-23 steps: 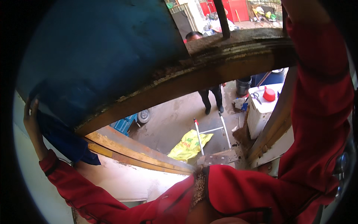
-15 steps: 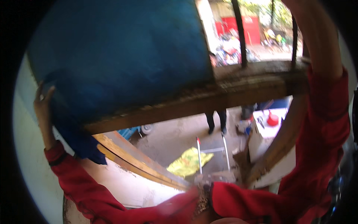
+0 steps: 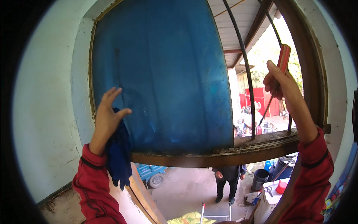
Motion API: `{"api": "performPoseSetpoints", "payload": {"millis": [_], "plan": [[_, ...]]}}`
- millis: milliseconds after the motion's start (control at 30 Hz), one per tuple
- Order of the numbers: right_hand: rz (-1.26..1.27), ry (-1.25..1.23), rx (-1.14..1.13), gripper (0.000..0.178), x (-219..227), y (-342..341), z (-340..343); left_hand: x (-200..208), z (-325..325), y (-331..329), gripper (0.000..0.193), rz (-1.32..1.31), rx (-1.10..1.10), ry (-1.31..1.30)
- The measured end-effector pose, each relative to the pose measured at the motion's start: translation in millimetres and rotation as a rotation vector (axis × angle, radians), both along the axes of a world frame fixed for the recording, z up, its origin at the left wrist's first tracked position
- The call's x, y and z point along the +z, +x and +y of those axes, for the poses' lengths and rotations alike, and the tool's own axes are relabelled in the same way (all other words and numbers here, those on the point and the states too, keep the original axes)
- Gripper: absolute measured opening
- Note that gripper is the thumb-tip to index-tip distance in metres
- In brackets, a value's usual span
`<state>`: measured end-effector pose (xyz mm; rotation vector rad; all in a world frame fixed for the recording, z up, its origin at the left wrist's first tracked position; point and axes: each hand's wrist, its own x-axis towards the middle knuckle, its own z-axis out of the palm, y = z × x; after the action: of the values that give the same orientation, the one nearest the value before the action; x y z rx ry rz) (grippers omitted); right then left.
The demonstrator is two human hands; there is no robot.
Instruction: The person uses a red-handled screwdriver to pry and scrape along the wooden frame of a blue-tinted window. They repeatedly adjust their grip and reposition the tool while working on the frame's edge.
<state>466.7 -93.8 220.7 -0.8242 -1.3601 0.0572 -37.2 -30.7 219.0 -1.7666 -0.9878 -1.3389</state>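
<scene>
nearest to the viewer, the left hand (image 3: 108,117) is raised with its fingers spread and its thumb apart, in front of the blue sheet panel (image 3: 175,82); whether it touches the panel, i cannot tell. a dark blue glove (image 3: 119,158) hangs beside this wrist. the right hand (image 3: 280,83) is wrapped round a red-handled screwdriver (image 3: 284,58) — handle up, thin shaft slanting down to the left, in the barred part of the window. i judge the step in hand as tool work at this window, in a moment between contacts; the next move would call for a firm grip and a controlled tip, with the left hand ready to steady. the panel fills the left side, and its right edge stands beside the dark metal bar (image 3: 247,74), so free room is narrow there. the brown frame post (image 3: 317,82) bounds the right side, and the worn wooden rail (image 3: 179,159) closes the bottom. below the rail the space opens more widely — farther down are a white ladder (image 3: 216,216) and a person in dark clothes (image 3: 227,183).
</scene>
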Motion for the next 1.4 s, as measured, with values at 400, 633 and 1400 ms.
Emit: {"api": "performPoseSetpoints", "payload": {"millis": [400, 633, 1400], "plan": [[-0.117, 0.075, -0.137, 0.050, 3.0, -5.6, -26.8, -31.4, -31.7, 96.8, 0.085, 0.127, -0.115, -0.224], [-0.119, 0.132, -0.140, 0.040, 7.9, 12.7, -46.9, -59.0, -37.1, 111.7, 0.074, 0.191, -0.189, -0.042], [-0.087, -0.170, -0.165, 0.015, -47.2, -10.9, -77.3, -152.8, -1.5, 176.1, 0.060, 0.501, -0.502, -0.052]]}}
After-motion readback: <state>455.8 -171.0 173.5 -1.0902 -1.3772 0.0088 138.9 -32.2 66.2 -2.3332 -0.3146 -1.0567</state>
